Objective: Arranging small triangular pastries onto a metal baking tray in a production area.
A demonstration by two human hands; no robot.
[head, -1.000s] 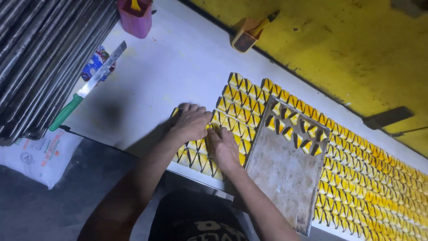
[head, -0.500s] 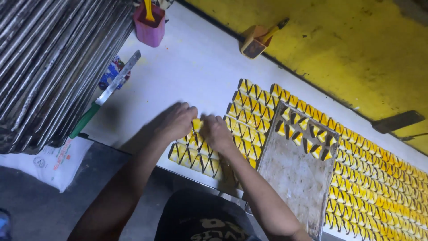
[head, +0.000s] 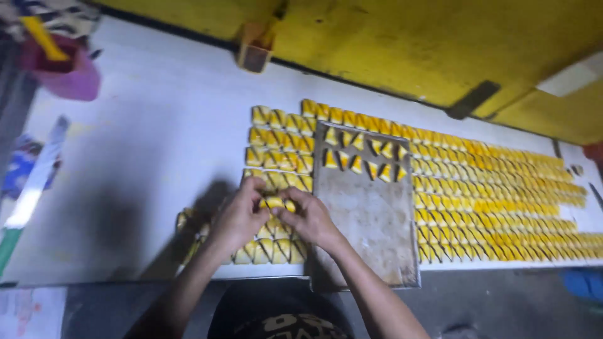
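Rows of small yellow triangular pieces (head: pixel 490 188) lie packed on a white table (head: pixel 157 138). My left hand (head: pixel 240 216) and my right hand (head: pixel 309 220) meet over the near left block of pieces, fingers pinching one yellow piece (head: pixel 274 202) between them. A flat grey metal template (head: pixel 370 220) with triangular cut-outs along its far edge lies just right of my right hand, over the rows. More yellow pieces (head: pixel 279 135) sit in rows beyond my hands.
A pink cup (head: pixel 63 72) with a yellow tool in it stands at the far left. A small wooden block (head: pixel 254 50) rests at the table's far edge against a yellow wall (head: pixel 408 37). A long ruler-like strip (head: pixel 31 194) lies at the left.
The view has swung right and closer, pushing the cup and strip to the left edge. My hands have drawn together on one piece near the template.
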